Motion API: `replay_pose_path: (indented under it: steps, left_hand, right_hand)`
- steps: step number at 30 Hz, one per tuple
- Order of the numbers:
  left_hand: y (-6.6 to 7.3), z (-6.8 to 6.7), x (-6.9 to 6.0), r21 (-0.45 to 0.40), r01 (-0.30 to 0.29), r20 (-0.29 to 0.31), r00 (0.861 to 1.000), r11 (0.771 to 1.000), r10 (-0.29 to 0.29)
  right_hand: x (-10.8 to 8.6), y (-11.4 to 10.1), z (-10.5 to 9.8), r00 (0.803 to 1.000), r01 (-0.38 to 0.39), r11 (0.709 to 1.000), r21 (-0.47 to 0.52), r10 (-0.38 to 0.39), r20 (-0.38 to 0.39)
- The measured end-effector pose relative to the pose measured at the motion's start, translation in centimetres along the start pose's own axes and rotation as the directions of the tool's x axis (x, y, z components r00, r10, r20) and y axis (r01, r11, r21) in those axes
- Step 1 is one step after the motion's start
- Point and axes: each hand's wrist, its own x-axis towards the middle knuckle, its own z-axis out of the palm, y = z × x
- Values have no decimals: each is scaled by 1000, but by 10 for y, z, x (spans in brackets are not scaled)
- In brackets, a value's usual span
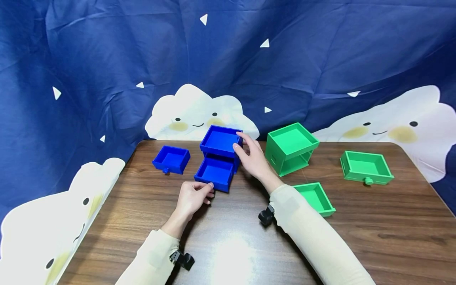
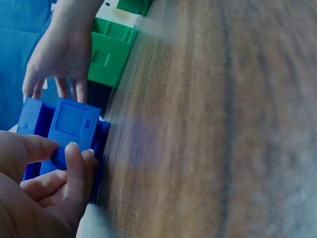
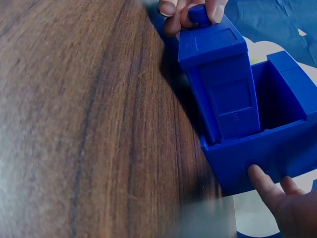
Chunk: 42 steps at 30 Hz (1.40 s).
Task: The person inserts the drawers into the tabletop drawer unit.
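A blue cabinet (image 1: 221,142) with a tray-like top stands near the back of the table. Its lower slot holds a blue drawer (image 1: 215,171) that sticks far out towards me. With thumb and fingers my left hand (image 1: 192,196) pinches the round knob (image 2: 58,159) on the drawer front. My right hand (image 1: 253,158) is at the cabinet's right side, and its extended fingers (image 3: 262,184) touch the side wall. Above the drawer the cabinet has an open gap (image 3: 275,104). To the left lies a second blue drawer (image 1: 171,159), knob facing me.
Right of my right hand stands a green cabinet (image 1: 293,144) with an open front. One green drawer (image 1: 315,198) lies partly behind my right forearm; another green drawer (image 1: 367,166) is farther right. A blue cloth with clouds hangs behind the wooden table (image 1: 356,229).
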Motion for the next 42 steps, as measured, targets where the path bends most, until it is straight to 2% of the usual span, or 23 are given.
replay_pose_path:
  steps: [11,21,29,37,42]
  left_hand:
    - [1,0,1,17,5,21,1000,1000,-5]
    - [2,-4,5,86,15,60,998,996,-20]
    - [0,-5,7,46,27,25,999,999,-28]
    - [2,-6,9,80,25,-4,1000,996,-25]
    - [3,-6,11,84,23,3,1000,996,-23]
  right_hand:
    - [0,-1,0,1000,1,1000,4,-1,6]
    - [0,2,1,1000,-7,1000,-1,7,7]
    - [-1,1,1,1000,2,1000,3,-2,8]
    - [-1,2,1,1000,0,1000,6,0,11]
    - [-2,2,1,1000,1,1000,6,-1,6]
